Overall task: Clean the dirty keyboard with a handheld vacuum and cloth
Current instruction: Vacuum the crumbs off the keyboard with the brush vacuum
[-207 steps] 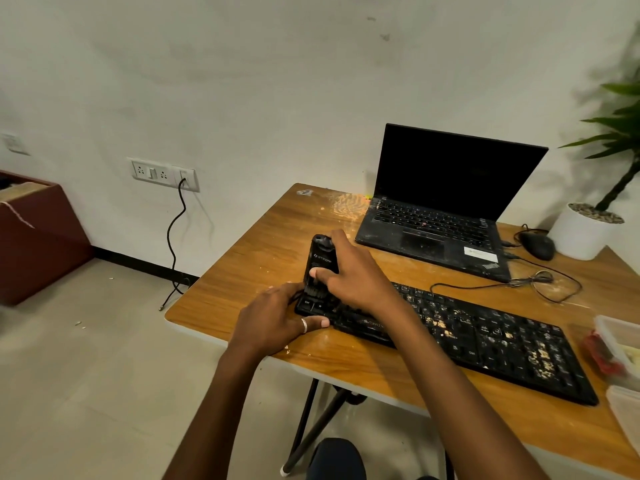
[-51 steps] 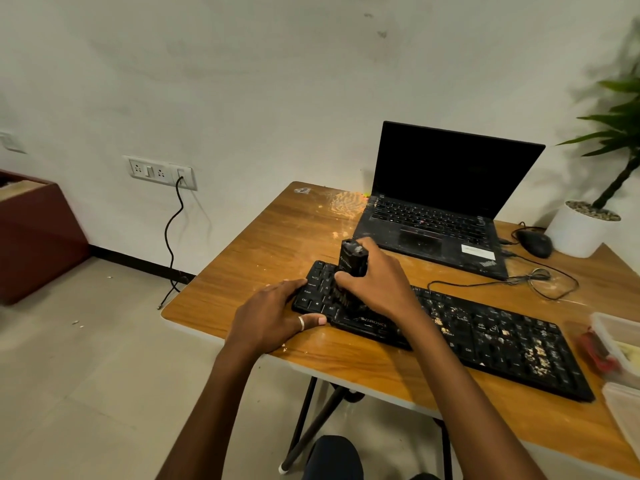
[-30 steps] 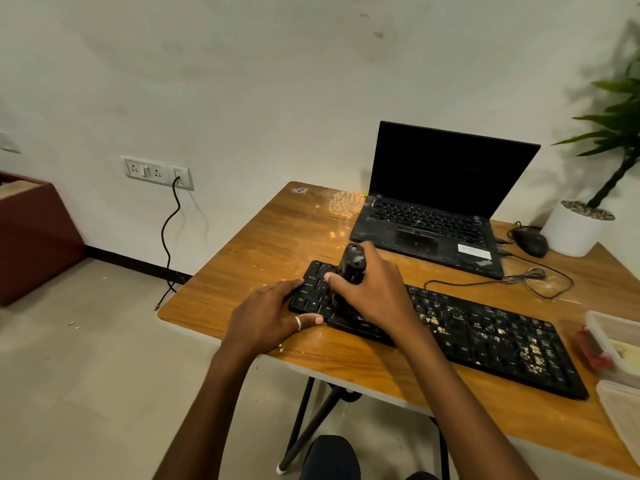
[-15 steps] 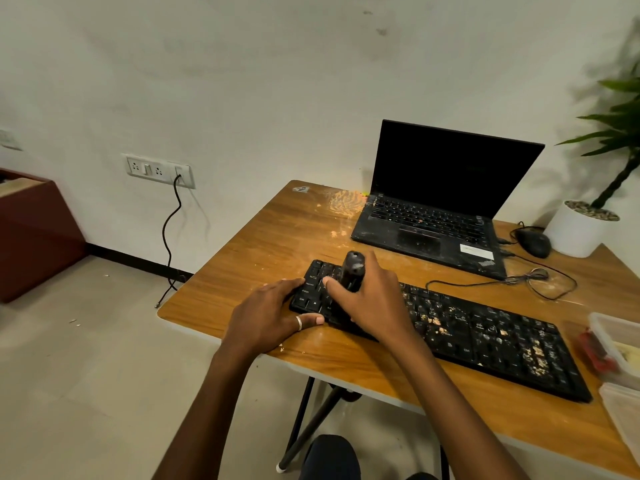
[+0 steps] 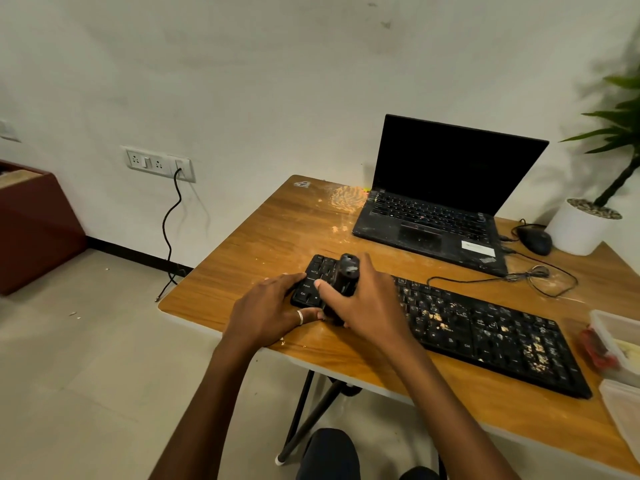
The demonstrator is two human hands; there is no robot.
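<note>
A long black keyboard (image 5: 485, 327) lies on the wooden table (image 5: 277, 233), its middle and right keys strewn with pale crumbs. My right hand (image 5: 367, 303) grips a small black handheld vacuum (image 5: 344, 275), which stands nose down on the keyboard's left part. My left hand (image 5: 273, 306) rests on the keyboard's left end, fingers on the keys and thumb along the front edge. No cloth is in view.
An open black laptop (image 5: 433, 216) stands behind the keyboard, with a mouse (image 5: 535, 239) and its coiled cable to the right. A white plant pot (image 5: 578, 226) sits at the far right. Clear plastic containers (image 5: 620, 344) lie at the table's right edge.
My right hand has drawn the vacuum a little toward the keyboard's front edge over the left keys. My left hand has stayed on the keyboard's left end.
</note>
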